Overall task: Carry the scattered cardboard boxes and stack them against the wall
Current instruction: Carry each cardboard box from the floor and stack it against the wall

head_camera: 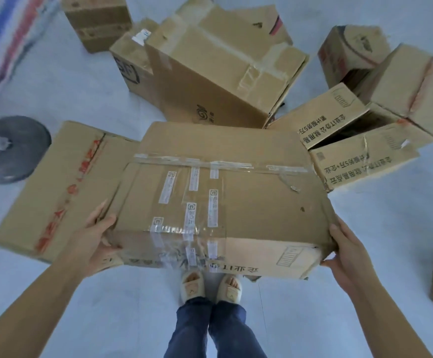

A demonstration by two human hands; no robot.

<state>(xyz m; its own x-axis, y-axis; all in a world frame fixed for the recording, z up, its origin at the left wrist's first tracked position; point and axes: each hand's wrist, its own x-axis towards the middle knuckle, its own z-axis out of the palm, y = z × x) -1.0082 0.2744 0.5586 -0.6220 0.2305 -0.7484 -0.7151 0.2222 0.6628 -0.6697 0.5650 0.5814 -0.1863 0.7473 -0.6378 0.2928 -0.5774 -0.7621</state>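
The taped box (223,202) sits in the centre of the frame, held above the floor (55,86) in front of the person's slippered feet (211,285). The left hand (94,241) grips its lower left corner, thumb over the top edge and fingers (99,211) curled round the side; the right hand (344,254) holds the lower right corner the same way, thumb on top and the rest tucked under, where they cannot be seen.

That right corner looks crushed and torn (the cardboard is creased where the palm presses), so the wall may buckle and let the box slip. The clear tape across the top is wrinkled and partly lifted; if the bottom is taped no better, the flaps could give way under load.

A flat box (50,192) lies just beside the held one at centre left, a large tilted box (223,68) leans at upper centre, and an open printed box (360,151) sits at centre right. A round metal stand base (11,148) rests at the left edge. Any of these could trip a foot, since the load hides the floor ahead.
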